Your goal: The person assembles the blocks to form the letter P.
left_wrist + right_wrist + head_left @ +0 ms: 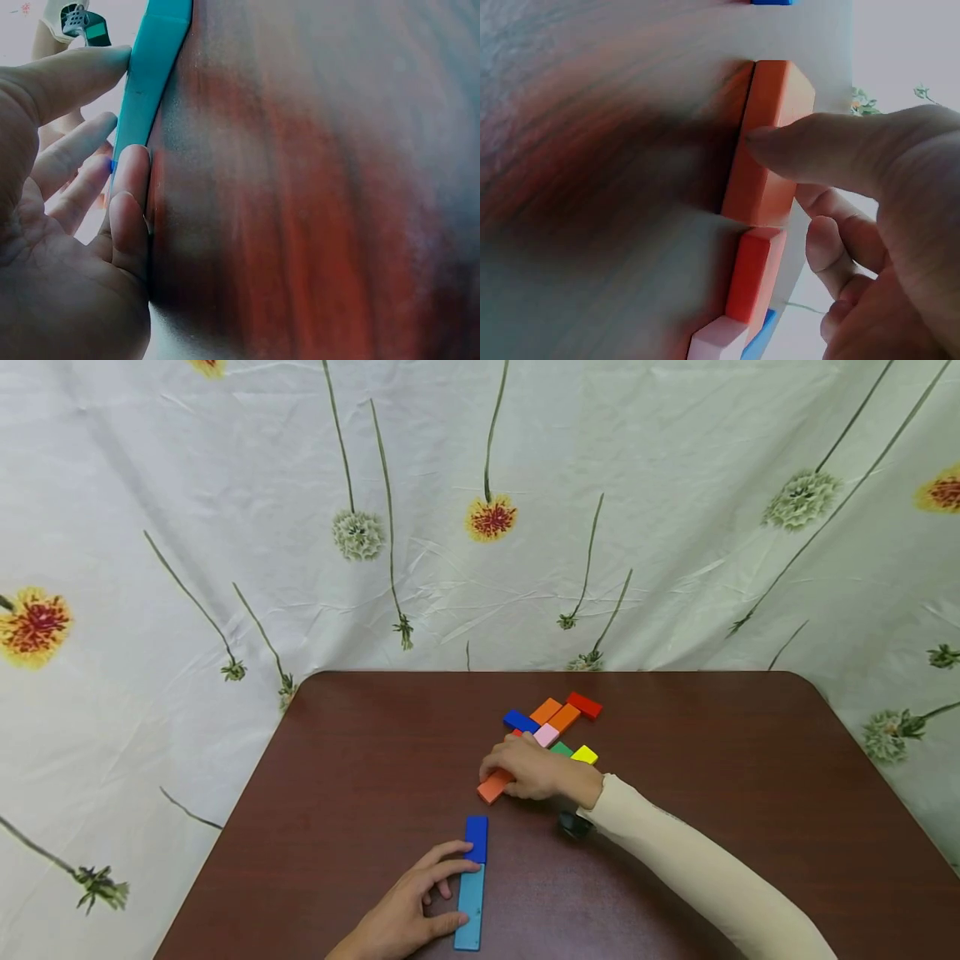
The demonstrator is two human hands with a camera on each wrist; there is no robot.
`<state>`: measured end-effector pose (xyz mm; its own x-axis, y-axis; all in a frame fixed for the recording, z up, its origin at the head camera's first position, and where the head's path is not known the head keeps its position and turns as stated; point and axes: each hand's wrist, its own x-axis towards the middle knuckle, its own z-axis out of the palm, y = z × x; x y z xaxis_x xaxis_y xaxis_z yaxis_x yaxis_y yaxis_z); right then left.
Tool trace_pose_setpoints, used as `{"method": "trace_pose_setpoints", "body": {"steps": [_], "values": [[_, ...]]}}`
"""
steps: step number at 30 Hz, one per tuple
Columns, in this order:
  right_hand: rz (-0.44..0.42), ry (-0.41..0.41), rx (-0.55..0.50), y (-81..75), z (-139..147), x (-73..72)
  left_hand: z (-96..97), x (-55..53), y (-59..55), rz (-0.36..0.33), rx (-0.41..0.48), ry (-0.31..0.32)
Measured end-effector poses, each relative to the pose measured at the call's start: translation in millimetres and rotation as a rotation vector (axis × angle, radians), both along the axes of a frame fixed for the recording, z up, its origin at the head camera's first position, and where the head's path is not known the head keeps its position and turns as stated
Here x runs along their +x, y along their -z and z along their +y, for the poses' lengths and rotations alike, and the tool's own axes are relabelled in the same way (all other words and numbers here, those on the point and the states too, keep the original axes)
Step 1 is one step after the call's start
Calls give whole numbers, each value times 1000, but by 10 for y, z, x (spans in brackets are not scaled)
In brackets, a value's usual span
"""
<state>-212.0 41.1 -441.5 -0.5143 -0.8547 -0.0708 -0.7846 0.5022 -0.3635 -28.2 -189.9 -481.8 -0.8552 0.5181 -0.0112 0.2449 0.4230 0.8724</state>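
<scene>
Head view: dark brown table (360, 752), coloured blocks on it. Left hand (412, 897) at the near side, fingers spread and mostly straight. Its thumb is at the left side of a light-blue block (472, 893); index fingertip at a dark-blue block (477, 832). Those 2 lie end to end in a line, dark-blue farther out. Left wrist view agrees: thumb against the light-blue side.

Right hand (532, 768) farther out, pinching an orange-red block (493, 788) between thumb and fingers. Right wrist view: its end is just beside a red block (754, 274); cannot tell if those 2 touch, nor if the pinched block is raised at all.

Beyond and beside the right hand, a loose cluster: pink block (546, 735), far blue block (521, 721), left orange block (545, 711), right orange block (564, 718), bright-red block (584, 705) outermost, green block (561, 749) partly hidden, yellow block (584, 754). Small black object (575, 824) near the cuff of a cream sleeve (697, 860). Flower-printed pale cloth (427, 460) behind.
</scene>
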Motion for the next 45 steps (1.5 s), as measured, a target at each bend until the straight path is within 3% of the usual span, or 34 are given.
{"method": "trace_pose_setpoints", "body": {"steps": [6,10,15,20,25,29,35,41,45], "values": [[-20,11,-33,28,-22,17,1,0,-2,-22,-3,-6],[-93,77,-206,78,28,56,4,7,-7,-28,-5,-10],[-164,265,-411,144,68,174,9,16,-9,-27,-2,-13],[-203,467,-511,185,41,332,11,19,8,12,9,-13],[-253,592,-540,206,-18,447,12,13,14,35,22,-10],[-261,676,-497,233,-84,494,10,6,10,25,16,-9],[-170,691,-406,277,-166,538,2,2,0,-2,-30,-17],[-7,653,-336,325,-188,522,1,-2,6,50,-36,-14],[-2,618,-361,328,-174,483,4,1,3,72,-3,-9]]}}
